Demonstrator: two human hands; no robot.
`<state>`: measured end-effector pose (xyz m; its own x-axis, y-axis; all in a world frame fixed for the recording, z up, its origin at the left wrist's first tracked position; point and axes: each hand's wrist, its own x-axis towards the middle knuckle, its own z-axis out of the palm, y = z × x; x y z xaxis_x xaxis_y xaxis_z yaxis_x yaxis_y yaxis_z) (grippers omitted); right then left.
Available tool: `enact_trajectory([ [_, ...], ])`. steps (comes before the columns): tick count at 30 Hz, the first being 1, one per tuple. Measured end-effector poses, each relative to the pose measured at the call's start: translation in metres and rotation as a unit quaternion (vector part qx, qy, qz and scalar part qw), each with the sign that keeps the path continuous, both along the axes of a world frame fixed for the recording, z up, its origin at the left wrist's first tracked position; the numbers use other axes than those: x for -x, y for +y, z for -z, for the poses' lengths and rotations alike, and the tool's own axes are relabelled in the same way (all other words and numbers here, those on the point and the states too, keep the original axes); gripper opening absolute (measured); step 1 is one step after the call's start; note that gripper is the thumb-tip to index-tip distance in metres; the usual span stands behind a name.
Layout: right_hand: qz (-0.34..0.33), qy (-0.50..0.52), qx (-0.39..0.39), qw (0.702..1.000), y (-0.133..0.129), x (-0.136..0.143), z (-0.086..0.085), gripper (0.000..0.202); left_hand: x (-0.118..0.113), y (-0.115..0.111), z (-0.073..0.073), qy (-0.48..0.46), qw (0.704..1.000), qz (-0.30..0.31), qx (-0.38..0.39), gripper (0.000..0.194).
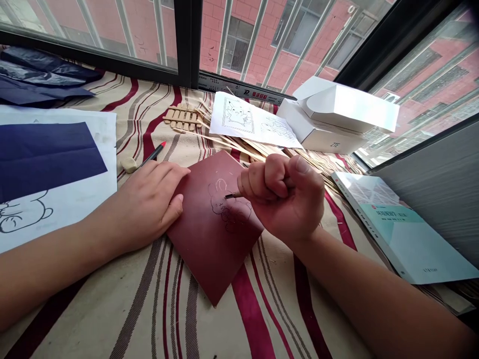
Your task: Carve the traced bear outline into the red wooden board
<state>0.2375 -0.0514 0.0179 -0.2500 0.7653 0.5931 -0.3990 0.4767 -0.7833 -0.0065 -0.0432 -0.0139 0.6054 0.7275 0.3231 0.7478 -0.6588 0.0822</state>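
Observation:
A dark red board (213, 259) lies turned cornerwise on the striped cloth, with a black outline drawing (235, 212) of a cartoon animal on it. A few pale cut lines (221, 184) show at the top of the drawing. My right hand (282, 194) is closed in a fist around a thin carving tool (232, 195); its dark metal tip is over the drawing, and whether it touches cannot be told. Most of the handle is hidden in the fist. My left hand (149, 199) lies flat with fingers stretched out, resting against the board's left edge.
Beyond my left hand are a red-tipped pencil (153, 153) and an eraser (129, 165). Wooden sticks (243, 147), a printed sheet (254, 122) and a white box (333, 117) stand behind the board. A book (404, 229) lies right; paper with dark blue sheets (48, 154) lies left.

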Motion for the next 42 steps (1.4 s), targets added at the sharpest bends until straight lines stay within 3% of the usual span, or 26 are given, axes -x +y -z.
enact_trajectory([
  [4, -0.037, -0.016, 0.008, 0.999, -0.002, -0.005, -0.002, 0.054, 0.008, -0.002, 0.001, 0.032, 0.999, 0.016, -0.017, 0.065],
  [8, -0.071, -0.025, 0.004, 0.997, -0.003, -0.006, -0.004, 0.048, 0.028, -0.003, 0.009, -0.004, 0.996, 0.083, 0.013, 0.102],
  [11, -0.073, -0.012, 0.015, 0.997, -0.003, -0.003, -0.004, 0.045, 0.039, 0.000, 0.013, 0.003, 0.995, 0.097, 0.039, 0.114],
  [18, -0.074, -0.009, 0.027, 0.997, -0.003, -0.002, -0.004, 0.044, 0.037, -0.003, 0.014, 0.037, 0.995, 0.075, 0.048, 0.122],
  [25, -0.063, -0.019, 0.000, 0.998, 0.005, -0.008, -0.005, 0.051, 0.012, -0.029, 0.020, 0.019, 0.999, 0.029, -0.028, 0.118],
  [32, -0.063, -0.025, -0.010, 0.998, 0.008, -0.014, -0.004, 0.047, -0.006, -0.046, 0.016, 0.052, 0.997, -0.013, -0.063, 0.117],
  [42, -0.059, -0.027, -0.018, 0.998, 0.011, -0.010, -0.005, 0.063, 0.001, -0.041, 0.020, 0.046, 0.997, -0.001, -0.054, 0.111],
])
